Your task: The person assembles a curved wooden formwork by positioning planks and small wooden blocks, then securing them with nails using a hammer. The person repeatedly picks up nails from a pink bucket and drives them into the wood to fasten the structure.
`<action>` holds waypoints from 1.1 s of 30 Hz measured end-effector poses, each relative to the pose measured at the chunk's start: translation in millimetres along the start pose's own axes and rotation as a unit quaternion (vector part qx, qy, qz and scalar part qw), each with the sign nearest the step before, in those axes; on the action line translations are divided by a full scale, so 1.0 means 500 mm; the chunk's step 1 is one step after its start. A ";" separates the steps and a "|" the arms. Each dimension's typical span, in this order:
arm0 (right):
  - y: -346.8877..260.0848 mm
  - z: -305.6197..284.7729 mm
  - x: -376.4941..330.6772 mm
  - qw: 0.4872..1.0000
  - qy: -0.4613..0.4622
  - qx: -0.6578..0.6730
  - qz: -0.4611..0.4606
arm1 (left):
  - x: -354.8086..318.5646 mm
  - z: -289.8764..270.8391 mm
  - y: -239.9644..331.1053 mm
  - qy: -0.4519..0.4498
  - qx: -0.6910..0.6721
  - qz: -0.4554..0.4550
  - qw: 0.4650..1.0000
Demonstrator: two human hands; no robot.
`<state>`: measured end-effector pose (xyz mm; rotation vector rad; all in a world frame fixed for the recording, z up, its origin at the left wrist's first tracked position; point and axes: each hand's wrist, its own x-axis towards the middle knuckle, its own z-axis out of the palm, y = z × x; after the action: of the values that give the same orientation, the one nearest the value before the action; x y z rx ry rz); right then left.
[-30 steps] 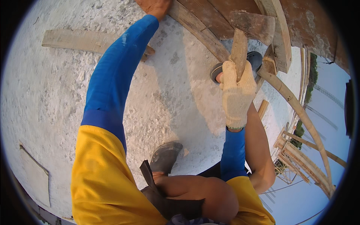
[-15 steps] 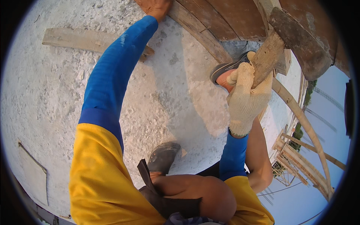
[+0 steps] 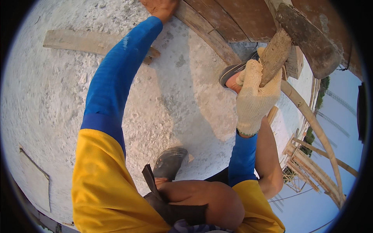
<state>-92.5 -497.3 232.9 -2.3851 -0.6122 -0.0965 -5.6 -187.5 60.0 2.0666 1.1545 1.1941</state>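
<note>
**Hammer raised over the plank edge**

Up and to the right is where my right hand (image 3: 254,97) has travelled since the earlier frames: the cream knitted work glove sat lower and nearer the middle a second ago, and now it is lifted, with the hammer's dark, rusty iron head (image 3: 309,39) swung high toward the upper right rim. The grip is clenched around the dirt-caked wooden handle (image 3: 274,58), fingers wrapped low on the shaft, which I judge gives the head more leverage for a swing.

My left hand (image 3: 161,7), bare, at the end of the blue sleeve, has hardly shifted. It rests at the top edge against the long weathered grey-brown timber plank (image 3: 206,33); I read that as steadying the board, though the picture's rim cuts the fingers off and I cannot tell whether they close on anything.

Reddish-brown formwork boards (image 3: 248,15) lie beyond the plank. One dark slip-on shoe (image 3: 233,72) is planted just beside the plank, below the glove; the other grey shoe (image 3: 169,163) stands back on the rough white concrete slab (image 3: 50,101), a braced crouch. A loose pale wood offcut (image 3: 89,42) lies well apart to the left. Bamboo scaffold poles (image 3: 311,120) curve down the right side beyond the slab edge.
</note>
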 end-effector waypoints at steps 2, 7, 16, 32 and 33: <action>0.015 0.028 0.009 0.996 -0.042 -0.079 -0.026 | 0.000 -0.004 0.003 -0.026 0.019 0.010 0.999; 0.054 0.024 -0.019 0.969 -0.137 0.056 0.196 | 0.008 -0.008 0.009 0.006 0.001 -0.014 1.000; 0.049 0.007 0.004 0.982 -0.143 -0.085 0.088 | -0.005 0.012 -0.005 -0.020 0.049 0.011 0.999; 0.018 0.017 0.043 0.897 -0.151 0.310 0.277 | 0.009 -0.020 0.004 -0.048 0.070 0.012 0.996; 0.012 0.015 0.042 0.955 -0.159 0.161 0.190 | 0.009 -0.019 0.001 -0.114 0.087 0.016 0.990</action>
<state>-71.8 -488.2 228.4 -2.1644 -0.2721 0.5240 -12.4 -183.9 67.1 2.2896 1.1538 0.8681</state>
